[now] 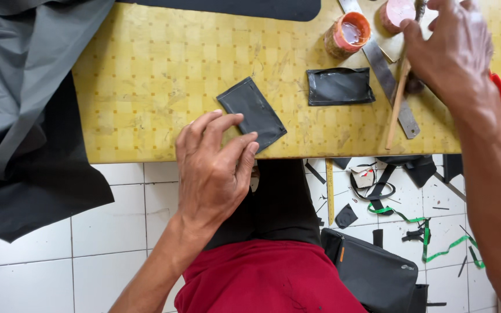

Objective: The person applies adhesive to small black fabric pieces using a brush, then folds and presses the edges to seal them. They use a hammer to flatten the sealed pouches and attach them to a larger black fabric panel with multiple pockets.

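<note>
Grey fabric (13,75) drapes off the left of a yellow table (158,75). The left hand (213,165), fingers loosely together, presses one dark leather piece (251,113) at the near edge. A second dark piece (339,86) lies right of it. Farther away stand two round tins; one tin (348,33) holds pale glue. A metal ruler (385,72) lies between. The right hand (450,49) pinches a wooden stick (398,98).

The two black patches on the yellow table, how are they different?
The near black patch lies slanted at the table's front edge, under the left hand's fingertips; the far black patch lies straight and untouched. The near one looks flat and matte; the far one looks shiny and wrinkled. Both are black, roughly rectangular pieces.
</note>
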